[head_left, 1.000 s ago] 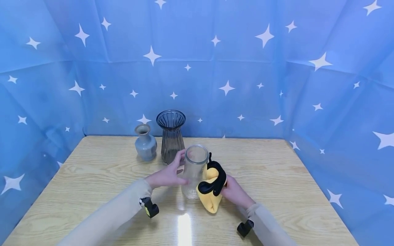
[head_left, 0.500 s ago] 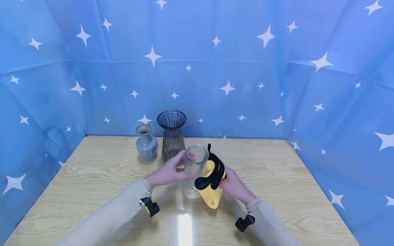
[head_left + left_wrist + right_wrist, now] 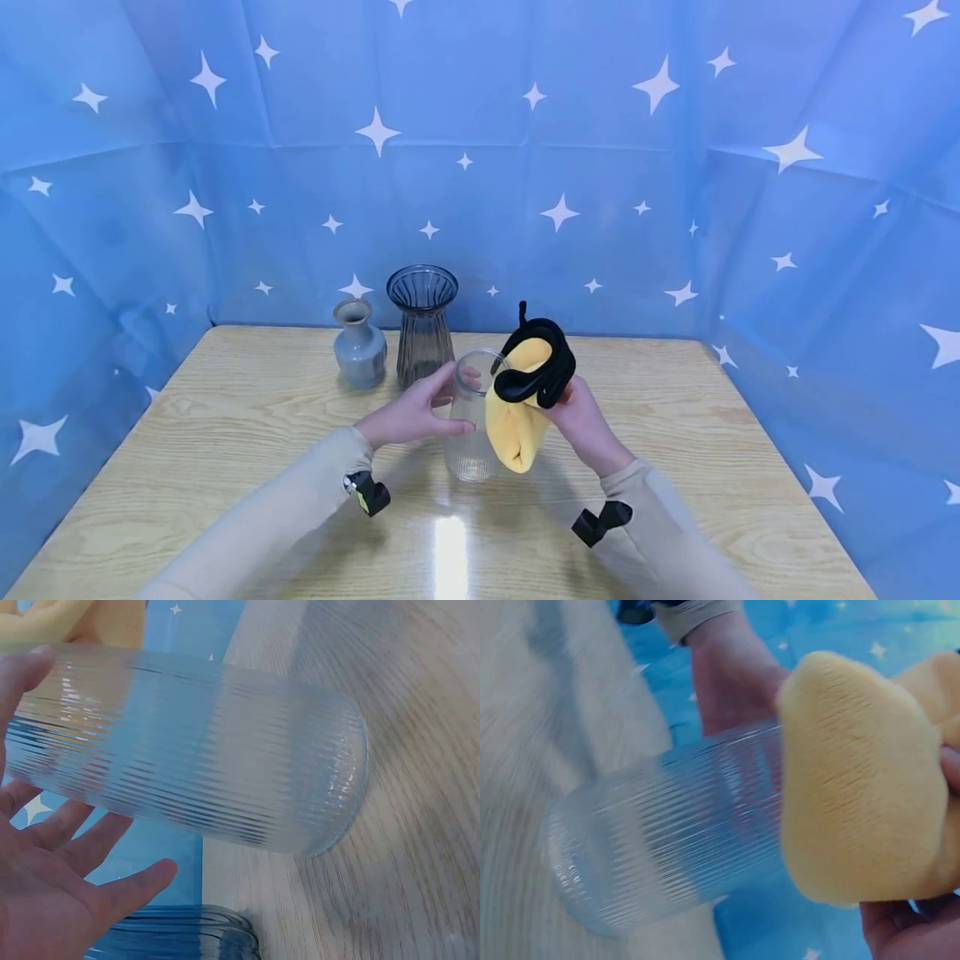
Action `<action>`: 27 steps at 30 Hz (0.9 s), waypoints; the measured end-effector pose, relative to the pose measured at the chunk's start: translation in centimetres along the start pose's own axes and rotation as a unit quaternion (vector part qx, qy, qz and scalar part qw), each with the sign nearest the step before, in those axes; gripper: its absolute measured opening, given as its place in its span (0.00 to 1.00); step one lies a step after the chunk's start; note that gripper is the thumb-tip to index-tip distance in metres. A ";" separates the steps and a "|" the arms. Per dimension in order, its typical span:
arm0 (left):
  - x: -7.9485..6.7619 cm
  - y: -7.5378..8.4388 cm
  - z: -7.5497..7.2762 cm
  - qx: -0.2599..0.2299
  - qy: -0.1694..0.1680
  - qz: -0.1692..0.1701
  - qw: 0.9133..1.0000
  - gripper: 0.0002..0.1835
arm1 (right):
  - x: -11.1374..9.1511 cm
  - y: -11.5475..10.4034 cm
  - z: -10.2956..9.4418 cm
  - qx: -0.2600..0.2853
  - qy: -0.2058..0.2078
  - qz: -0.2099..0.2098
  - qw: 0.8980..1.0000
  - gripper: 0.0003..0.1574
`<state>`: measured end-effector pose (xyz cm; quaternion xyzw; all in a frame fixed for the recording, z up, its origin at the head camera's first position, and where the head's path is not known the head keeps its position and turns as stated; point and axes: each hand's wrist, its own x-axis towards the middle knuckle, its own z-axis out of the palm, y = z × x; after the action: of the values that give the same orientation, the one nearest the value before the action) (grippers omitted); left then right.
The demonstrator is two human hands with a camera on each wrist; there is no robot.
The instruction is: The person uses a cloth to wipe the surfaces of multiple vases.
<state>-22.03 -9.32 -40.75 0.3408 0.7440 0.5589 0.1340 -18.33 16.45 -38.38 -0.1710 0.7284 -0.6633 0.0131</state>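
A clear ribbed glass vase [image 3: 471,442] stands upright on the table. My left hand [image 3: 412,412] curves around its upper part from the left, thumb in front and fingers behind; that thumb and the spread fingers show against the vase [image 3: 225,750] in the left wrist view. Up beside the vase's rim, my right hand [image 3: 588,425] grips a soft yellow plush thing [image 3: 517,425] with a looped black strap [image 3: 558,358]. From the head, the plush covers part of the rim and the vase's right side. Most right fingers are hidden behind the plush [image 3: 866,780].
A smoky grey glass vase [image 3: 422,342] with a flared rim stands just behind my left hand. Left of it is a small blue-grey ceramic vase [image 3: 361,354]. A blue curtain [image 3: 480,83] with white stars surrounds the wooden table [image 3: 247,417].
My right hand has lifted the yellow plush thing from low beside the clear vase up to its rim. My left hand has stayed at the vase, which has not moved.
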 end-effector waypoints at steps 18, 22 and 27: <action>0.0 -0.1 -0.1 -0.023 -0.013 0.001 1.000 0.37 | 0.1 4.5 -1.2 -0.048 -0.077 0.074 0.993 0.18; 0.0 0.0 -0.1 -0.033 -0.008 -0.009 0.999 0.37 | 0.1 6.1 -1.6 -0.068 -0.120 0.072 0.988 0.08; 0.0 -0.2 0.0 -0.044 -0.003 -0.018 0.999 0.40 | 0.0 7.4 -1.7 -0.100 -0.141 0.087 0.981 0.05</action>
<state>-22.10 -9.39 -40.93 0.3223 0.7242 0.5879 0.1613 -20.47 18.56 -45.40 -0.1993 0.7942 -0.5522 0.1566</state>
